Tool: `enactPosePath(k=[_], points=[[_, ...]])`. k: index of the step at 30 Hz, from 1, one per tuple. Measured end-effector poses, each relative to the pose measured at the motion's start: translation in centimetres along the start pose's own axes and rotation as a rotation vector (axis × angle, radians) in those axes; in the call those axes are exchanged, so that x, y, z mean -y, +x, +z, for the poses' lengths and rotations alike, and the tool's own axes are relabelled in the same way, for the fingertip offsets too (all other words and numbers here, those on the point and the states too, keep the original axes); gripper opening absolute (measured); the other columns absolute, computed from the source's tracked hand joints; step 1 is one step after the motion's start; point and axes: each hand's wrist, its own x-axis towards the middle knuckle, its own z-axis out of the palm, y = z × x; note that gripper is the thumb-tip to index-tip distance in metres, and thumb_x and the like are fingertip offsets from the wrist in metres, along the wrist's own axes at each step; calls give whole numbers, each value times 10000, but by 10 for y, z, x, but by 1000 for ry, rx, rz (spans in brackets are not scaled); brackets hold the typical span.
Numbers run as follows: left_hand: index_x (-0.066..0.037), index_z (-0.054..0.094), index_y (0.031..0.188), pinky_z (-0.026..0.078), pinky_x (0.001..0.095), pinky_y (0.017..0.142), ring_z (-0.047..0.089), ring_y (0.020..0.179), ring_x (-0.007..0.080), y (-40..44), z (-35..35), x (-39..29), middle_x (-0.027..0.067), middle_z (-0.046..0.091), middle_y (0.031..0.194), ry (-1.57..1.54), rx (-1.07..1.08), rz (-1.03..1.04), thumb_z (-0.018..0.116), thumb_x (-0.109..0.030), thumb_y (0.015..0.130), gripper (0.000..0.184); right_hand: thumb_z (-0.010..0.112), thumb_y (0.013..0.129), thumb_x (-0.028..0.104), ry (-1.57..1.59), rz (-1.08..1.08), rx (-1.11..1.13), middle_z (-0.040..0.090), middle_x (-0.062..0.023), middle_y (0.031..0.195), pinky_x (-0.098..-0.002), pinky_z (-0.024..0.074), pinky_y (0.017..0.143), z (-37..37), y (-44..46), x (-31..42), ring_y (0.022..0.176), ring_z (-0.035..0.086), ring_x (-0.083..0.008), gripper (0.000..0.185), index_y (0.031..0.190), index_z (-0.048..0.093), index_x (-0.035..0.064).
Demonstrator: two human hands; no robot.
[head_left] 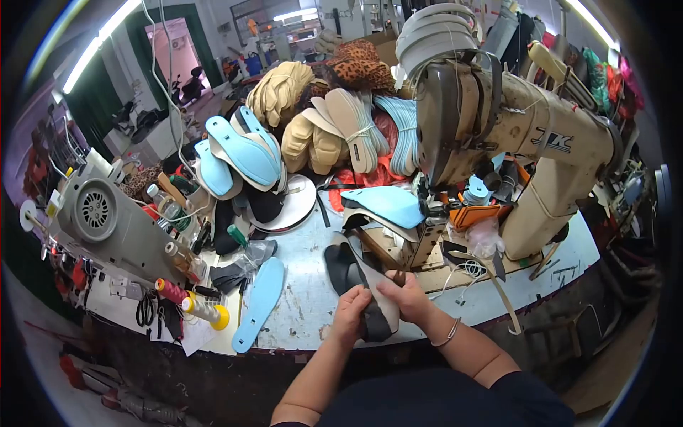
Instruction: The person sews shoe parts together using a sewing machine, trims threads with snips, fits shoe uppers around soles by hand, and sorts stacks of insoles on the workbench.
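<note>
Black-and-grey shoe piece (375, 279), held in both hands over the near edge of the worktable (306, 313).
The left hand (349, 312) grips its left side; the right hand (408, 297) pinches its right side. Toward the near-left corner lies a light-blue insole (260, 302), with thread cones (203, 310) to its left. Farther back, toward the right edge, stands a sewing machine (558, 164); bundled soles (353, 132) are heaped toward the far edge.
</note>
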Motion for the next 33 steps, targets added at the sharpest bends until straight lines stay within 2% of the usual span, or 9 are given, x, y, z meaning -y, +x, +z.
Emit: enactPosePath(k=[5, 7, 11, 14, 20, 23, 28, 30, 33], points=[[-58, 538, 735, 423, 224, 593, 510, 636, 67, 1, 2, 6, -10, 580, 717, -68, -105, 102, 563, -176, 907, 210, 630, 875, 208, 129, -54, 7, 591, 10, 741, -204, 424, 555, -6, 1, -2, 635, 519, -50, 169, 832, 584, 51], [-42, 522, 689, 401, 240, 537, 475, 573, 77, 2, -9, -8, -2, 536, 634, 800, -40, 251, 613, -185, 865, 244, 624, 878, 251, -461, -159, 49, 594, 8, 713, -237, 418, 551, -13, 7, 2, 616, 493, -67, 230, 806, 584, 36], [0, 512, 667, 350, 270, 441, 417, 480, 84, -2, 11, -36, 56, 487, 525, 1213, -12, 404, 688, -160, 794, 269, 585, 901, 297, -854, -98, 143, 559, 12, 656, -249, 412, 585, -5, 17, 29, 639, 468, -61, 311, 775, 583, 13], [7, 513, 667, 348, 269, 443, 416, 484, 86, -1, 13, -56, 59, 496, 534, 1301, -42, 384, 689, -155, 795, 271, 560, 921, 275, -613, -87, 201, 566, 16, 673, -248, 414, 602, -1, 13, 28, 649, 465, -59, 283, 813, 602, 17], [-29, 545, 693, 379, 231, 540, 472, 593, 55, -3, -5, -30, 9, 530, 622, 661, 159, 104, 544, -175, 910, 261, 519, 946, 215, 149, 15, 177, 611, 5, 822, -202, 458, 664, 3, 3, -6, 725, 554, -45, 193, 959, 601, 41], [-71, 524, 725, 346, 194, 561, 408, 610, 30, -9, 10, -11, -51, 491, 664, 67, -105, 127, 544, -172, 913, 214, 523, 945, 214, 192, -30, 12, 604, 19, 812, -200, 455, 645, 17, -7, 6, 699, 547, -42, 191, 959, 600, 40], [-24, 516, 734, 369, 221, 525, 447, 588, 54, -2, 1, -26, -11, 524, 635, 724, -66, 208, 584, -170, 897, 229, 561, 918, 200, -777, -198, 245, 490, -23, 629, -238, 377, 549, -18, 4, 16, 603, 406, -62, 222, 794, 560, 16], [-26, 529, 737, 387, 224, 517, 473, 581, 58, 0, 4, -53, -3, 543, 632, 1137, 89, 184, 594, -182, 894, 231, 576, 905, 193, -745, -344, 409, 414, -48, 600, -265, 350, 518, -4, -1, 26, 574, 368, -85, 265, 741, 487, 6], [-37, 517, 719, 402, 210, 515, 489, 577, 58, 7, 11, -69, -5, 540, 634, 814, 190, -122, 585, -183, 904, 246, 600, 890, 208, -715, -313, 426, 413, -43, 592, -277, 338, 512, -13, 3, 22, 566, 368, -100, 303, 717, 455, 6]])
